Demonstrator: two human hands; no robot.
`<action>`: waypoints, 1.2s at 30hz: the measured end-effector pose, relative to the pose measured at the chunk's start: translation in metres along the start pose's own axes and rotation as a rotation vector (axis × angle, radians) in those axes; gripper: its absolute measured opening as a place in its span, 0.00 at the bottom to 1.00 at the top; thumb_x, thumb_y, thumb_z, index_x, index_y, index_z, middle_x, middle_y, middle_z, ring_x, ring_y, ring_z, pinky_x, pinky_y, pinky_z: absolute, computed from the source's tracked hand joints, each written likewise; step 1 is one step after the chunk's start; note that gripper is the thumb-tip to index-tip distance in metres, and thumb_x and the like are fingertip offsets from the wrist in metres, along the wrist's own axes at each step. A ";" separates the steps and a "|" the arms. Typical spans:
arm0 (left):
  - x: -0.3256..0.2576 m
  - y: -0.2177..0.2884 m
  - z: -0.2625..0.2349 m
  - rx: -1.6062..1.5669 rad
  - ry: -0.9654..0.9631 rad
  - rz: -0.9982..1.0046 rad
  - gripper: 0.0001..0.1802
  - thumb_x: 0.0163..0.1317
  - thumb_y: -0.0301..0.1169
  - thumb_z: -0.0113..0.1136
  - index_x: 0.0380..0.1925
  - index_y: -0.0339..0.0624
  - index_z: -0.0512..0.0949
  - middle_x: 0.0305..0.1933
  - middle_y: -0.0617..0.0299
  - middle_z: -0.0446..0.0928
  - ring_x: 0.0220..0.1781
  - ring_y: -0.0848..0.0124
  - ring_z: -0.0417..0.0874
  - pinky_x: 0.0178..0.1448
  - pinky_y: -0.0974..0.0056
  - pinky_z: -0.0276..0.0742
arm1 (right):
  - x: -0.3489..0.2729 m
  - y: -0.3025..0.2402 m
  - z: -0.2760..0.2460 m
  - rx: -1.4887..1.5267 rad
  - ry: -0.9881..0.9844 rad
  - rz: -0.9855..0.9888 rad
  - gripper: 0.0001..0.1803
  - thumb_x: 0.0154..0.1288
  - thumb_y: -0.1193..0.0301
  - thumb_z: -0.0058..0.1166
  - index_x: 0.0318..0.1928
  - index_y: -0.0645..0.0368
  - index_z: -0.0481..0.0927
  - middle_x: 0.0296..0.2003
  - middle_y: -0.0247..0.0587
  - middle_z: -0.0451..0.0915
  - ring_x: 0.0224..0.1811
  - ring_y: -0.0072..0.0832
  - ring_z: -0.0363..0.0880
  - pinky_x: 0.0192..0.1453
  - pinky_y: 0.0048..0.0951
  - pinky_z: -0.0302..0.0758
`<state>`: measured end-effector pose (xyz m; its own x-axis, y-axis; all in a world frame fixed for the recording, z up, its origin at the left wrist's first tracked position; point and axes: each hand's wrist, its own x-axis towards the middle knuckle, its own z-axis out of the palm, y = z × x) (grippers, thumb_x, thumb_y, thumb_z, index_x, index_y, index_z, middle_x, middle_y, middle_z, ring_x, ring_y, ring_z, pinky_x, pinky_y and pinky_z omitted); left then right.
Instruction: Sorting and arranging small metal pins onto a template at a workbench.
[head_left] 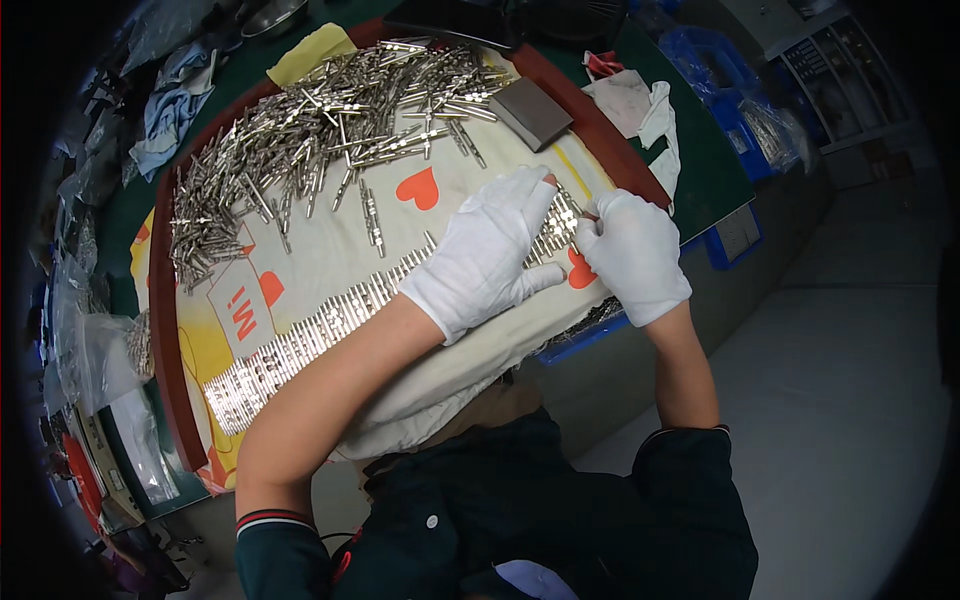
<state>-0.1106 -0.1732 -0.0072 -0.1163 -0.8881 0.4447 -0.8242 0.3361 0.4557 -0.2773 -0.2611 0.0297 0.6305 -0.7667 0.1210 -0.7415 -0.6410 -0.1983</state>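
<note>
Keep the metal pins (556,230) even near the tray's right edge (605,128): left hand (488,256) spread, right hand (637,252) curled, grip unclear.

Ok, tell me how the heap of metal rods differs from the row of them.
The heap is tangled, pointing many ways; the row lies side by side, roughly parallel. The heap spreads over the far part of the cloth; the row runs along the near side. The left hand covers part of the row, not the heap. Both look slim and silvery.
</note>
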 end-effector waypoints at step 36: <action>-0.071 0.013 -0.047 0.179 -0.054 -0.191 0.52 0.54 0.57 0.64 0.66 0.25 0.60 0.56 0.41 0.69 0.55 0.46 0.73 0.60 0.48 0.70 | 0.017 -0.025 0.028 0.282 -0.104 -0.815 0.48 0.46 0.42 0.66 0.61 0.63 0.71 0.59 0.46 0.71 0.65 0.44 0.66 0.68 0.45 0.62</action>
<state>-0.0869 -0.0906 0.0032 0.0254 -0.9470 0.3202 -0.9185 0.1043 0.3814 -0.2419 -0.2573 0.0096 0.9683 -0.0560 0.2434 0.0268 -0.9457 -0.3240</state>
